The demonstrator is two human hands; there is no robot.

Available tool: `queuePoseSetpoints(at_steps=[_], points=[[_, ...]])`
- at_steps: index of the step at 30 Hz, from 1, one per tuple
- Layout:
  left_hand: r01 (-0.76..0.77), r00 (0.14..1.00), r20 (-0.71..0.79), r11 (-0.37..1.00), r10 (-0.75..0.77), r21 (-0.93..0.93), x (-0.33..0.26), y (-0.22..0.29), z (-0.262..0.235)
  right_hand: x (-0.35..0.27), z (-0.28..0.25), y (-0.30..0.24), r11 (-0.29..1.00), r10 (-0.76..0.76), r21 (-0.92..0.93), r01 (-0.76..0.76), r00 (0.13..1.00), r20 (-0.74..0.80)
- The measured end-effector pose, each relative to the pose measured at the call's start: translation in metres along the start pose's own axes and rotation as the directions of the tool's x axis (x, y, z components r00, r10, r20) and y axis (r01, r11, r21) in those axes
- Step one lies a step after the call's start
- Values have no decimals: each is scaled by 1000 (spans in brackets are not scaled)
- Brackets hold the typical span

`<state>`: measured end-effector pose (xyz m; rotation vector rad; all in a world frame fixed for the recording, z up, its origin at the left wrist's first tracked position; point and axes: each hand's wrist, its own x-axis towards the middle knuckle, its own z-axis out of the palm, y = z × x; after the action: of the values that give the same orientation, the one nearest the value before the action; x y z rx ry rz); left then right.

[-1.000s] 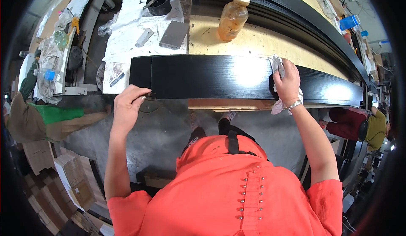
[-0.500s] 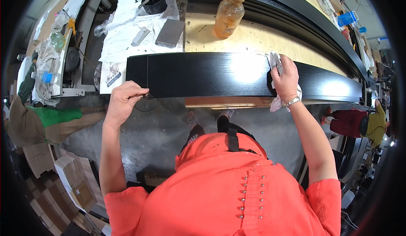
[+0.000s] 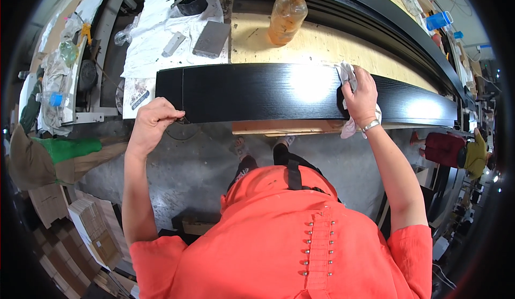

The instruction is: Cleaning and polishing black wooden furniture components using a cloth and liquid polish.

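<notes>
Change is slight and shows at the left: over the last second the thumb and fingers of the left hand [image 3: 152, 123] have drawn together into a tight pinch. Their tips meet at the near edge of the board [image 3: 241, 92], just where a thin line [image 3: 183, 92] crosses it. Something small and dark shows at those tips, but it is too small and dim to say whether the hand has hold of it.

The board, long and black, lies along the near side of the desk [image 3: 322, 49], its left end over the white sheet [image 3: 147, 36]. Past it on that sheet are a pale block [image 3: 173, 44], a black pot [image 3: 194, 5] and a grey block [image 3: 211, 39]; a bottle [image 3: 287, 17] of amber liquid stands to their right on bare wood.

Further right, the right hand [image 3: 362, 98] is curled, fingers bent over a crumpled cloth [image 3: 347, 76] pressed to the board (a bracelet [image 3: 370, 125] sits at that wrist). The cloth has kept its place along the board, so I judge wiping to be paused and the finer work to be at the left. Beyond, a black frame [image 3: 397, 28] stretches toward the right.
</notes>
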<state>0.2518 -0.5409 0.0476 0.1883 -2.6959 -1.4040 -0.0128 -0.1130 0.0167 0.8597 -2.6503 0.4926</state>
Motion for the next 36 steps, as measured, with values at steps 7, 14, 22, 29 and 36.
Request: queuePoseSetpoints(at_steps=[7,14,22,29,36], points=[[-21,1000,22,999,21,35,3,4,2,-1,2,0,1000,12,1,-12,1000,4],[-19,1000,0,1000,19,22,-6,2,4,2,2,1,1000,26,-3,-26,1000,13],[16,967,-256,1000,-12,13,-3,12,25,4,2,2,1000,25,-1,-25,1000,0],[-4,912,-390,953,128,303,53,41,75,6,4,-4,999,39,-23,-38,999,24],[-128,933,-299,962,199,241,59,57,109,8,-1,-5,999,-18,-41,16,999,-42]])
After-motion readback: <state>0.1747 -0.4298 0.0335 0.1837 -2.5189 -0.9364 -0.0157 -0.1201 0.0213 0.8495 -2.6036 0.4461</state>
